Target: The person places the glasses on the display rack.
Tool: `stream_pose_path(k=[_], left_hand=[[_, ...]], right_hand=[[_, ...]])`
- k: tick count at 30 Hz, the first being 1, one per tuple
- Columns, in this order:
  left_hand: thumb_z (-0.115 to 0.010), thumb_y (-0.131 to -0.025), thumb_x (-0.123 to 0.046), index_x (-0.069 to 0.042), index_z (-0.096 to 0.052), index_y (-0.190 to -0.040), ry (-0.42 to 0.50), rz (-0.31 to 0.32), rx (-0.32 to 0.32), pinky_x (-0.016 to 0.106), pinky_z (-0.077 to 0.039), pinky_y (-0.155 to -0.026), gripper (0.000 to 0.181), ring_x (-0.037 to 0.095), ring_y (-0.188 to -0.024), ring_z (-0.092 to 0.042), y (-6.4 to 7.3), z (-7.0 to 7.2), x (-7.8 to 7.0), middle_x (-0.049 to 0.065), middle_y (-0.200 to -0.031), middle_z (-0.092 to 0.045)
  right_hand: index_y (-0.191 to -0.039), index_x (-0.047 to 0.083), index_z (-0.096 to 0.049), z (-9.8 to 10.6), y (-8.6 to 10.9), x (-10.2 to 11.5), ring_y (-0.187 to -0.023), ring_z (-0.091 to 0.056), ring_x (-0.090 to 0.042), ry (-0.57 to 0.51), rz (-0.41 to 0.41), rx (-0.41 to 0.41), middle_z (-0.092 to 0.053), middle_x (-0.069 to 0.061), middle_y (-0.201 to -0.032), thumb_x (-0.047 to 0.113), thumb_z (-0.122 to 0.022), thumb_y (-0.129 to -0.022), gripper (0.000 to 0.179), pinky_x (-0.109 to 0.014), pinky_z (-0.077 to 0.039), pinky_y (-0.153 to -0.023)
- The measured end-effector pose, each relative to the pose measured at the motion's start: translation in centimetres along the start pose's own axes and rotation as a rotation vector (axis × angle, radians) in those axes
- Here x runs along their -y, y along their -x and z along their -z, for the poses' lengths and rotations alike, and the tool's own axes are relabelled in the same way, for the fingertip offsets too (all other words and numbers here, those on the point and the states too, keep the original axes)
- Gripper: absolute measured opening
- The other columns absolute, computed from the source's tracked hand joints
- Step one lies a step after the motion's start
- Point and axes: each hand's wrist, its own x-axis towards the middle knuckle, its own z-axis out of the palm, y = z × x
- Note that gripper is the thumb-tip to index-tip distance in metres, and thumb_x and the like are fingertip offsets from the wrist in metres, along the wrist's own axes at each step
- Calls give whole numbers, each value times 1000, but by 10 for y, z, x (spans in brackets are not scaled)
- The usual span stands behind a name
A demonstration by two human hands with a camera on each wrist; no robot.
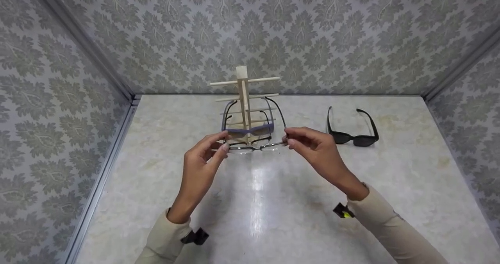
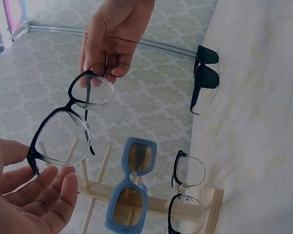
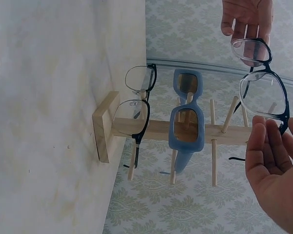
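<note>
Glasses (image 2: 69,103), edges in left hand (image 1: 200,155) and right hand (image 1: 321,151), near rack (image 1: 243,86)

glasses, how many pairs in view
4: one held pair between left hand and right hand, a blue-framed pair and dark-framed pair on the wooden stand, black sunglasses on the table.

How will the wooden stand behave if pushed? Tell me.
The wooden stand would probably tip, being tall over a small base. It should feel stiff, since it looks like solid wood. The blue sunglasses might slip off, hanging on thin pegs.
</note>
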Motion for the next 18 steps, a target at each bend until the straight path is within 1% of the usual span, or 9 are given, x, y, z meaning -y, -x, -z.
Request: stream_pose_path(k=[2,5,12,14,18], left_hand=[[-72,-107,-2,-1,-73,-141,-2,-1,-2,31,-64,-88,34,33,-106,-75,-2,1,0,9,-127,-76],[-71,-108,-3,-1,-73,-140,-13,5,-5,31,-64,-88,33,35,-106,-75,-6,3,-1,10,-126,-76],[-70,-109,-5,-2,-74,-140,-22,45,-13,31,-65,-86,31,34,-106,-75,-15,9,0,9,-128,-76],[-70,-109,-6,-3,-74,-139,-18,53,-12,32,-65,-85,30,32,-106,-75,-19,11,0,8,-128,-76],[-69,-110,-7,-3,-74,-139,-13,79,-6,34,-65,-85,30,29,-105,-76,-25,12,1,8,-127,-76]], right_hand=[[-137,1,-75,0,-4,1,-110,-76,-25,-8,-8,4,-78,-12,-122,0,-72,-106,31,-38,-65,-94],[-137,0,-75,0,-10,3,-110,-77,-26,-17,-14,12,-78,-13,-121,0,-71,-106,31,-38,-64,-94],[-138,-1,-74,-1,-23,5,-105,-77,-26,-16,-31,22,-77,-14,-122,2,-71,-107,31,-39,-65,-93],[-138,-1,-74,-1,-26,4,-104,-77,-25,-15,-34,24,-76,-16,-123,2,-71,-107,31,-39,-65,-93],[-137,-3,-74,-2,-33,2,-104,-77,-21,-27,-27,24,-75,-25,-125,0,-71,-107,31,-36,-65,-92]])
